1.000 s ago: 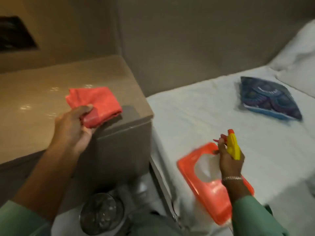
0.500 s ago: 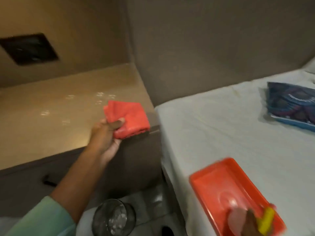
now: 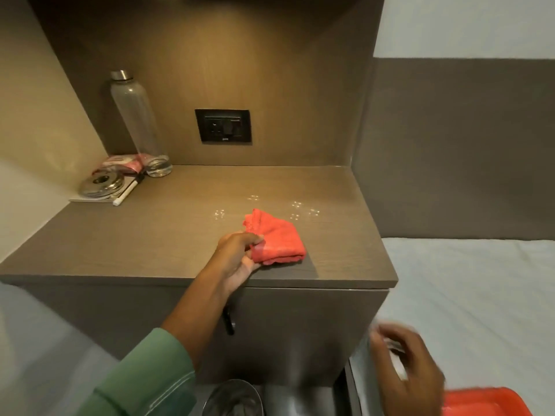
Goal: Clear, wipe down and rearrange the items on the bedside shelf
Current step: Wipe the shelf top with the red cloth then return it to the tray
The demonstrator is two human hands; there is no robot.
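The left hand (image 3: 240,259) pinches a folded red cloth (image 3: 274,241) between thumb and fingers and presses it on the bedside shelf (image 3: 180,235), close to the front edge and toward the shelf's right-hand end; the cloth's near fold lies just inside the lip, with a narrow strip of bare top between it and the right edge at 3 o'clock. Small wet droplets (image 3: 303,210) glisten at 12 to 1 o'clock from the cloth, and a few more at 11 o'clock. From the cloth toward 9 o'clock the top runs bare along the whole front edge to the left wall, and the middle of the shelf back to the socket plate (image 3: 223,126) on the rear panel is bare too. The only crowding is in the far left corner at 10 o'clock: a clear bottle (image 3: 136,121) standing upright, a pink packet (image 3: 126,163) beside its base, and a steel lid (image 3: 102,184) lying on a white pad with a pen (image 3: 127,193) at its edge. The right hand (image 3: 408,361) is low at 5 o'clock over the white bed (image 3: 480,295), blurred, fingers spread and apparently empty, near the rim of a red tray (image 3: 486,403).
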